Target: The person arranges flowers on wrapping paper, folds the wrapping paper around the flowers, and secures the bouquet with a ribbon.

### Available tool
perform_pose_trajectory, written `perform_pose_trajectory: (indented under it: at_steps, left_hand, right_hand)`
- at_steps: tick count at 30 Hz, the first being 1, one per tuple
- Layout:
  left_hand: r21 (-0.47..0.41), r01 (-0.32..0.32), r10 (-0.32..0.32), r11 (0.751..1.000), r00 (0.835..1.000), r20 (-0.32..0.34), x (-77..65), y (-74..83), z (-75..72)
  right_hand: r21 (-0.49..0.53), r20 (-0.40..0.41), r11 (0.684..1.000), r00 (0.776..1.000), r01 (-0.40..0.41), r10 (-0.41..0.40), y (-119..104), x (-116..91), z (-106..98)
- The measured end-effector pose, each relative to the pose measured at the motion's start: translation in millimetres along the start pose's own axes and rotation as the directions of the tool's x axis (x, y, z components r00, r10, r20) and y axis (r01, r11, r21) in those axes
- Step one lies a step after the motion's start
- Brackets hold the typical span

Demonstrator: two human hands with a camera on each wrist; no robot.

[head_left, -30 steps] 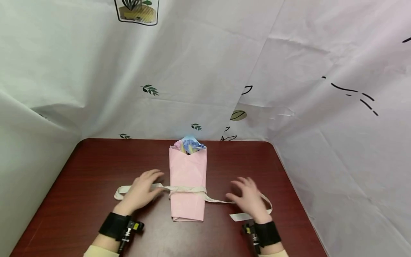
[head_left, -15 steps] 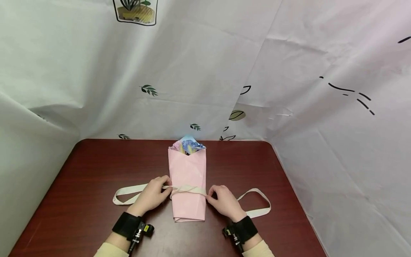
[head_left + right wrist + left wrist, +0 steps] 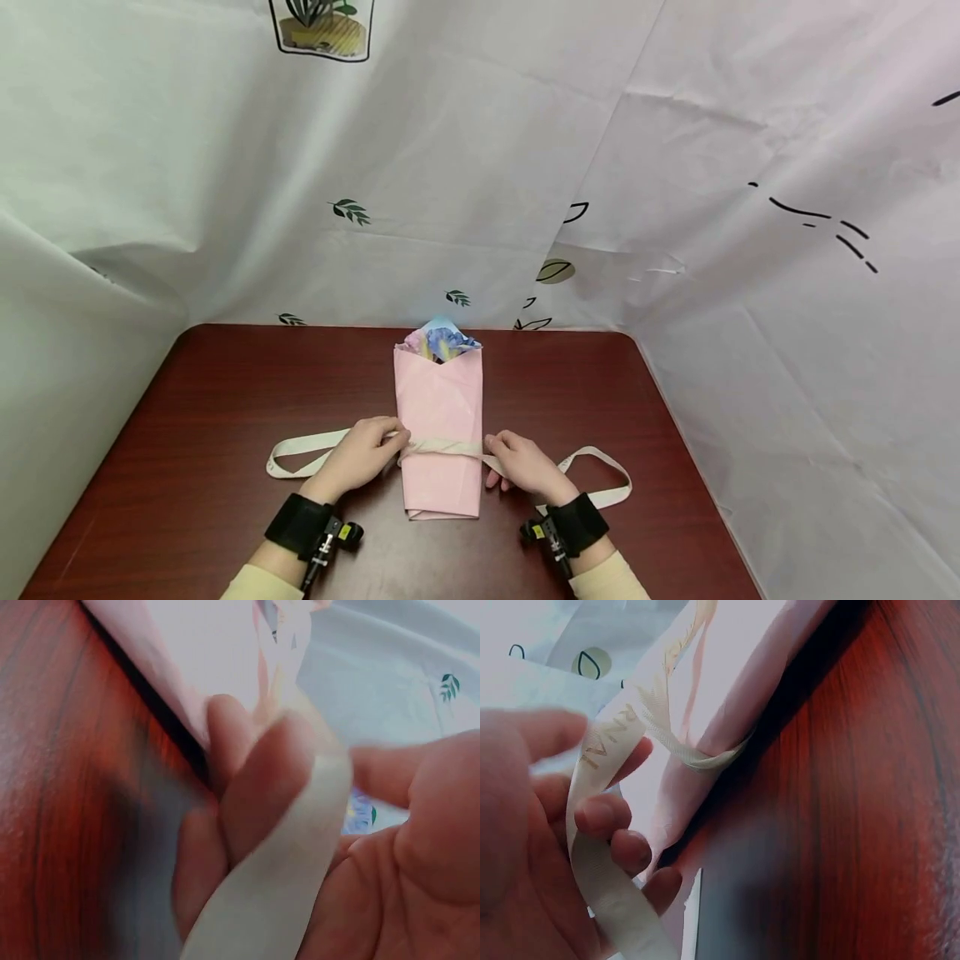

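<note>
A bouquet wrapped in pink paper (image 3: 442, 400) lies on the table, its blue and pink flowers (image 3: 444, 342) at the far end. Around its lower half runs a cream ribbon (image 3: 442, 447), crossed at the front. My left hand (image 3: 362, 454) pinches the ribbon at the bouquet's left edge; the left wrist view shows gold lettering on the ribbon (image 3: 615, 742) between thumb and curled fingers. Just off the right edge, my right hand (image 3: 528, 465) holds the other end between thumb and fingers, and the ribbon (image 3: 277, 877) trails across its palm in the right wrist view.
The dark red wooden table (image 3: 247, 375) extends on both sides. A loose ribbon loop (image 3: 288, 458) lies left of the left hand and another loop (image 3: 611, 483) right of the right hand. A white printed curtain (image 3: 465, 167) hangs behind and along the sides.
Both hands have moved inward from the sides to the bouquet's edges and taken hold of the ribbon ends. The right hand has since turned slightly, lifting its ribbon end; the bouquet stays put.
</note>
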State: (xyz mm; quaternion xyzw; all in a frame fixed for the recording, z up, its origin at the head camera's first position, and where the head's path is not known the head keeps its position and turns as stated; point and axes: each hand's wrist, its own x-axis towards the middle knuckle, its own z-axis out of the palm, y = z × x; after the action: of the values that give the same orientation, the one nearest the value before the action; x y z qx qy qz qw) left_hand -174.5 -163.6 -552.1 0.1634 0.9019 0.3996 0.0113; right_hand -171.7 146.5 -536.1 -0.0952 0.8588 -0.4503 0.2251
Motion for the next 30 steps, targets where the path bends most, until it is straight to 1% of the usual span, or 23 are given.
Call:
perform_pose_trajectory:
  at_steps: [2, 4, 7, 8, 10, 12, 15, 18, 22, 25, 28, 30]
  left_hand:
    - [0.024, -0.003, 0.004, 1.000, 1.000, -0.011, 0.3, 0.4, -0.5]
    - [0.037, -0.009, 0.010, 0.999, 1.000, -0.020, -0.1, 0.7, -1.1]
    - [0.034, -0.013, 0.015, 0.999, 0.999, -0.034, -0.8, 0.5, -1.6]
    - [0.026, -0.009, 0.010, 1.000, 0.999, -0.037, -1.3, 0.1, -1.8]
    - [0.013, 0.013, -0.012, 1.000, 0.999, -0.046, -2.7, -1.4, -2.3]
    - [0.007, 0.049, -0.048, 0.999, 0.997, -0.067, -5.2, -4.6, -2.9]
    - [0.020, 0.115, -0.112, 0.993, 0.990, -0.091, -10.6, -12.2, -3.0]
    - [0.042, 0.174, -0.168, 0.984, 0.980, -0.106, -16.3, -21.0, -2.6]
    - [0.057, 0.229, -0.221, 0.972, 0.968, -0.119, -21.3, -29.2, -4.3]
    - [0.062, 0.244, -0.234, 0.968, 0.963, -0.130, -23.8, -32.6, -9.1]
    - [0.074, 0.254, -0.243, 0.964, 0.960, -0.138, -26.2, -35.5, -16.5]
    - [0.083, 0.270, -0.256, 0.959, 0.955, -0.148, -27.6, -38.0, -21.8]
  right_hand:
    - [-0.012, 0.013, 1.000, 1.000, -0.018, 0.018, 0, 1, -1]
    - [-0.032, 0.028, 0.999, 0.999, -0.018, 0.019, 0, 1, -2]
    - [-0.072, 0.057, 0.997, 0.998, 0.010, -0.006, -1, 1, -6]
    - [-0.085, 0.055, 0.996, 0.998, 0.025, -0.021, -2, 1, -7]
    - [-0.113, 0.027, 0.992, 0.999, 0.047, -0.044, -3, 1, -9]
    - [-0.158, -0.029, 0.986, 0.997, 0.061, -0.066, -1, 1, -10]
    - [-0.216, -0.127, 0.975, 0.989, 0.042, -0.070, 6, 0, -10]
    - [-0.292, -0.184, 0.956, 0.981, 0.004, -0.061, 16, -2, -10]
    - [-0.362, -0.208, 0.932, 0.977, -0.028, -0.052, 24, -4, -11]
    - [-0.388, -0.212, 0.921, 0.976, -0.041, -0.046, 26, -7, -14]
    - [-0.397, -0.216, 0.915, 0.976, -0.066, -0.024, 28, -11, -19]
    - [-0.404, -0.225, 0.911, 0.974, -0.079, -0.016, 29, -14, -24]
